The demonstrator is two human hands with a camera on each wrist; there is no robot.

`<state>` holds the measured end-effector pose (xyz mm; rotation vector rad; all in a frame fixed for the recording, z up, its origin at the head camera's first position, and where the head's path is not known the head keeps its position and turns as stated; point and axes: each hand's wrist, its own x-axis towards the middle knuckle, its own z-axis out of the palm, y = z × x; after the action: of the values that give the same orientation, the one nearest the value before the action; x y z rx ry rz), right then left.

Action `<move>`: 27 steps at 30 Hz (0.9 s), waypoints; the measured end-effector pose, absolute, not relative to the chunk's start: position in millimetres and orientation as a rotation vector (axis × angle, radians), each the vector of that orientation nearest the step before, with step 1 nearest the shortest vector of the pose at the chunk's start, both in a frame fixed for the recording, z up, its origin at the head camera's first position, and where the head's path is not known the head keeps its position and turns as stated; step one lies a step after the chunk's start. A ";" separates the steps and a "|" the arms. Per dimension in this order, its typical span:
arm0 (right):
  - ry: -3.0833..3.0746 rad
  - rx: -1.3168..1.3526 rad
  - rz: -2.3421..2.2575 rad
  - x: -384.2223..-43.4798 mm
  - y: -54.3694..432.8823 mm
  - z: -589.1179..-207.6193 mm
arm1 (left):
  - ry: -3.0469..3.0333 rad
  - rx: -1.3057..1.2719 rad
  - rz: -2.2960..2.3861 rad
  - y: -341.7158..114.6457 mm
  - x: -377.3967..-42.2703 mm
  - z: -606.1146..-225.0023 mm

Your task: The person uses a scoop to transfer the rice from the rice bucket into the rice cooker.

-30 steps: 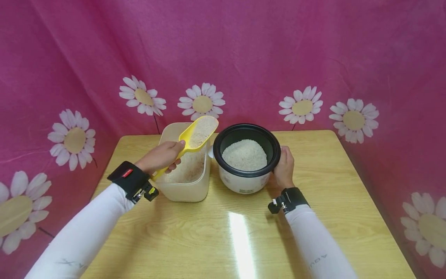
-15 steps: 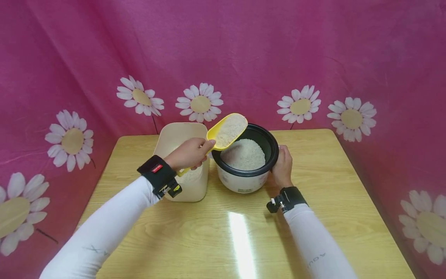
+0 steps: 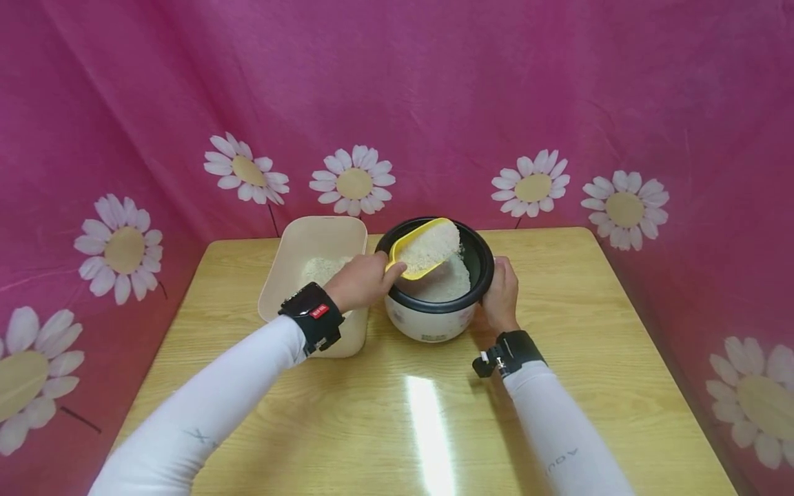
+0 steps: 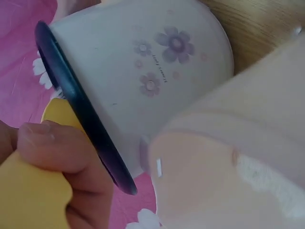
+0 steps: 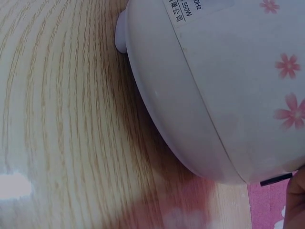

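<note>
In the head view my left hand (image 3: pixel 360 281) grips a yellow scoop (image 3: pixel 404 245) by its handle. The scoop, loaded with white rice (image 3: pixel 437 246), is tilted over the mouth of a white rice cooker (image 3: pixel 434 324) with a black rim. Rice is heaped inside the cooker, partly hidden beneath the scoop. At the cooker's right side my right hand (image 3: pixel 501 293) holds on near the rim; its fingertips are mostly hidden. The left wrist view shows my thumb (image 4: pixel 57 148) pressed along the scoop handle (image 4: pixel 31 195), beside the cooker's flowered wall (image 4: pixel 114 81).
A cream rice bin (image 3: pixel 291 265) with rice inside stands directly left of the cooker, under my left forearm. Both stand on a wooden table (image 3: pixel 347 427). A pink flowered curtain (image 3: pixel 434 103) hangs behind and at both sides.
My left hand has carried the loaded scoop rightward from above the bin to above the cooker, then lowered and tilted it. My right hand has kept its place on the cooker.
</note>
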<state>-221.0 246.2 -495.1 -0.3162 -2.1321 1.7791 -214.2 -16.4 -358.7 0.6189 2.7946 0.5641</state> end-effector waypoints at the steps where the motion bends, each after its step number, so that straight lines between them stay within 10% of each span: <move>1: -2.128 -0.313 1.780 -223.3 246.8 -498.9 | 2.809 0.622 0.547 -15.9 -213.5 -359.7; 27: -2.085 -0.322 1.811 -225.0 245.3 -502.6 | 3.088 0.824 0.223 -18.3 -208.1 -375.3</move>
<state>-225.0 245.3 -502.6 -0.3224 -2.0851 1.8107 -208.1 -18.3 -375.3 0.8239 3.0882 0.2225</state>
